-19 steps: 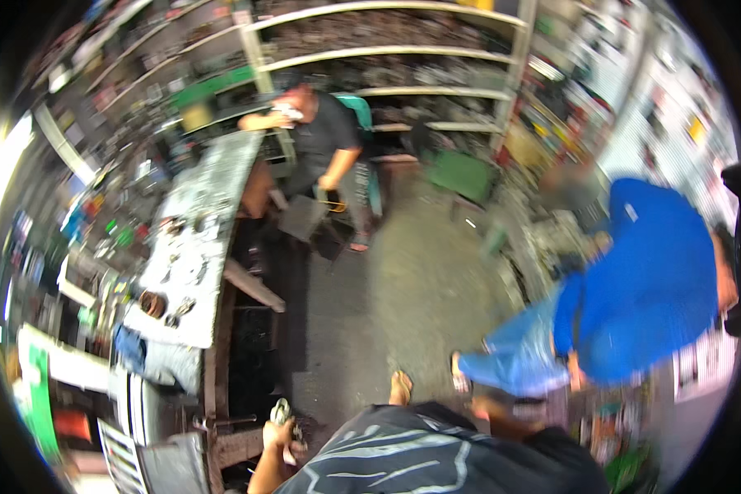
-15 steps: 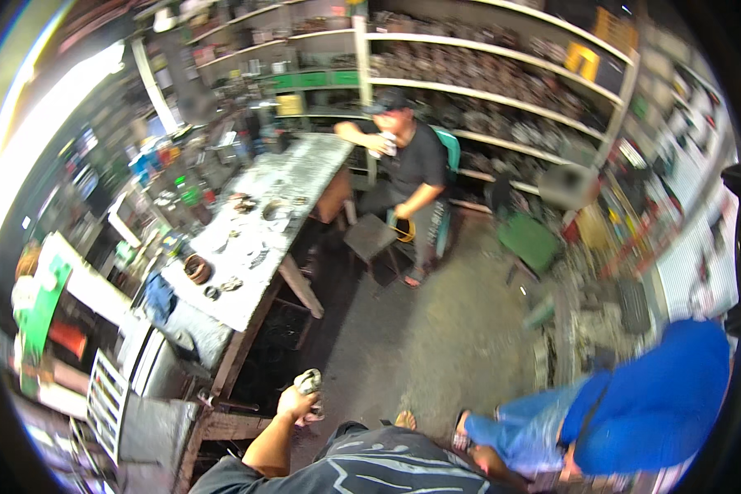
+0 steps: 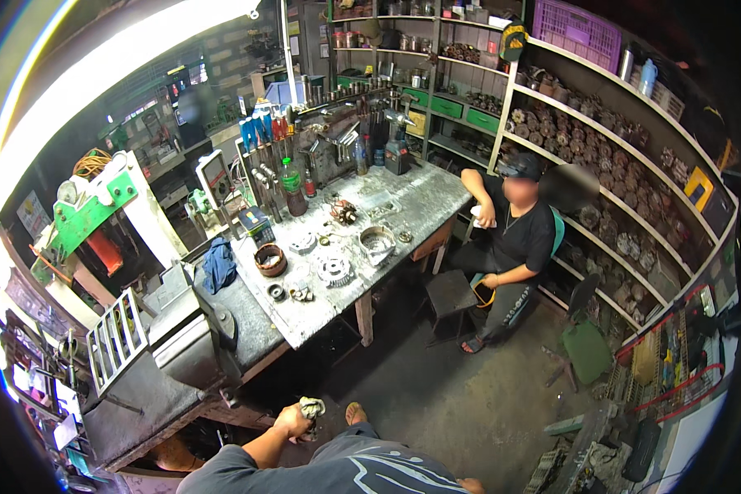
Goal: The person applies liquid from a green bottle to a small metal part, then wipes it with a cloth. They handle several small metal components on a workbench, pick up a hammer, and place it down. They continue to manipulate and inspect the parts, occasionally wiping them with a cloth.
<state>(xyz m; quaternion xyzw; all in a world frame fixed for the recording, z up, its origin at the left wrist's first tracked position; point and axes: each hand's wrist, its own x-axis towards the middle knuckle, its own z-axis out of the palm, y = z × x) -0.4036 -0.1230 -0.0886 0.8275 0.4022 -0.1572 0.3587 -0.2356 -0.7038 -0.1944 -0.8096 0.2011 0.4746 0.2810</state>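
A crumpled pale rag is bunched in my left hand, whose fingers are closed round it. That hand hangs low, in front of my body and past the near edge of the workbench. Of my right arm only a small patch of skin shows at the lower edge; my right hand is out of sight. On the bench lie a copper-wound ring, a round slotted metal housing, another ring-shaped housing and a copper-coloured wound part.
A person in dark clothes sits at the bench's far right end, holding something white, beside a small dark stool. Left stands a grey machine by a blue cloth. Shelves of metal parts line the back; a green chair stands right.
My view has swung to the right and sharpened, and the person in blue has dropped out of it. My left hand still grips the rag.
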